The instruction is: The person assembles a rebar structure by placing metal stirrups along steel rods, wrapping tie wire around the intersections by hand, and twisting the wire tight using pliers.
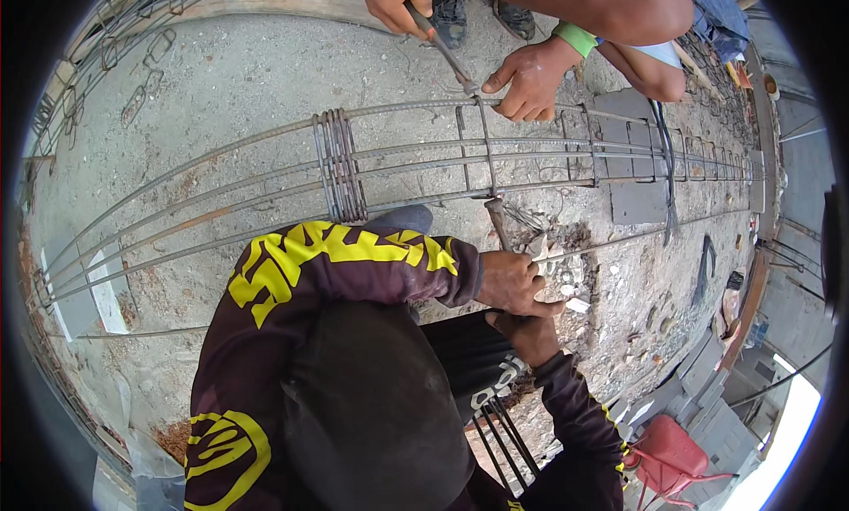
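My right hand (394,6), at the upper edge of the head view, is closed around the handles of a pair of tying pincers (448,53). The pincers' jaws meet a steel stirrup at the near long bar of a rebar cage (411,106). Just beside them, my left hand (530,83), with a green band at the wrist, grips that bar between thumb and bent fingers. Opposite me, a co-worker in a dark cap (378,405) and dark, yellow-marked sleeves leans over the cage. One of their hands (517,282) holds other pincers (497,222) at the far bar; their other hand is close by.
Stacked stirrups (339,166) encircle the cage's bars. A bundle of tie wire (665,166) hangs across it, over a grey board (637,206). Another wire bundle (704,269) lies on the rough ground. Rubble (570,272) is near the co-worker's hands. A red wheelbarrow (670,448) stands farther off.
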Action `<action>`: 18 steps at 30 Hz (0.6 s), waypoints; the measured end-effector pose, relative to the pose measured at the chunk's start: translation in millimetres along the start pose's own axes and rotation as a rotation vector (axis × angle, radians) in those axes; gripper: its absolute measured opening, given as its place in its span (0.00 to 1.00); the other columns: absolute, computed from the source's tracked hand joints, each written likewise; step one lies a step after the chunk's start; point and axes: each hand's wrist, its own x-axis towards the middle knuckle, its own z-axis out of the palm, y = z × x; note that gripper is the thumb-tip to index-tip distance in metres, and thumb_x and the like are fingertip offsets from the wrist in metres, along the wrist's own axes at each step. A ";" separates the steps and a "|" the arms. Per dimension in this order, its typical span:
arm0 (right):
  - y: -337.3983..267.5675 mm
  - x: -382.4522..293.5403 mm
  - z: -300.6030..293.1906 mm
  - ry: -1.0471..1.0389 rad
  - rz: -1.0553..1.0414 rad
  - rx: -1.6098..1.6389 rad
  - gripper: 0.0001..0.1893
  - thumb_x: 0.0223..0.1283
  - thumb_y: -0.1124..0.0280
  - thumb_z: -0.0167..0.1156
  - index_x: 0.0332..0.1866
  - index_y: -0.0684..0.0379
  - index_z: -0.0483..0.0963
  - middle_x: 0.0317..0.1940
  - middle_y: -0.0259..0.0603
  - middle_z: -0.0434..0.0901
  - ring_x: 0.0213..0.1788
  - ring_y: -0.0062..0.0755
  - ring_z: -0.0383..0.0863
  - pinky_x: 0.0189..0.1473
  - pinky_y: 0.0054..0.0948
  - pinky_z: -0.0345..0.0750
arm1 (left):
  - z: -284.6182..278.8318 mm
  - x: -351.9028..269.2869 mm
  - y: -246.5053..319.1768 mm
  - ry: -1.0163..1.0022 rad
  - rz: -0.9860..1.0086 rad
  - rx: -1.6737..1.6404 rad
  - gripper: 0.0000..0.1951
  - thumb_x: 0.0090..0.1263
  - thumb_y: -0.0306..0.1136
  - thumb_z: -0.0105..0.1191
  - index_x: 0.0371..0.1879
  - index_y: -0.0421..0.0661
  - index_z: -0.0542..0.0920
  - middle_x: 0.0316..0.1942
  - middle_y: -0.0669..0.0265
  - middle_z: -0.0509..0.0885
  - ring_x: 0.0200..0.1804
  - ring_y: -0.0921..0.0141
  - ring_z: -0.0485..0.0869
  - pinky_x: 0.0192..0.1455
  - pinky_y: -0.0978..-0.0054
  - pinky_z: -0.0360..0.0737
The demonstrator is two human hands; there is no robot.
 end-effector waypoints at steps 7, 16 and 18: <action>15.1 15.0 -11.6 -0.097 -0.081 -0.175 0.11 0.60 0.58 0.64 0.42 0.51 0.83 0.37 0.41 0.81 0.42 0.42 0.80 0.40 0.41 0.75 | 15.7 -2.6 -7.5 0.157 0.069 -0.062 0.26 0.62 0.37 0.53 0.63 0.55 0.69 0.29 0.75 0.72 0.30 0.76 0.75 0.34 0.77 0.73; -21.3 14.4 -19.6 -0.552 0.573 1.183 0.11 0.61 0.74 0.62 0.26 0.56 0.67 0.20 0.26 0.63 0.17 0.14 0.58 0.16 0.16 0.51 | 8.2 -14.4 -15.0 0.239 0.087 -0.263 0.09 0.56 0.41 0.55 0.30 0.51 0.77 0.29 0.76 0.77 0.37 0.72 0.79 0.37 0.73 0.74; -12.1 17.9 -15.8 -0.757 0.539 1.478 0.11 0.60 0.74 0.62 0.29 0.56 0.66 0.19 0.26 0.59 0.18 0.14 0.55 0.16 0.16 0.48 | 3.5 -11.9 -11.5 0.120 0.082 -0.299 0.08 0.56 0.40 0.55 0.30 0.51 0.78 0.28 0.75 0.78 0.36 0.72 0.79 0.37 0.72 0.74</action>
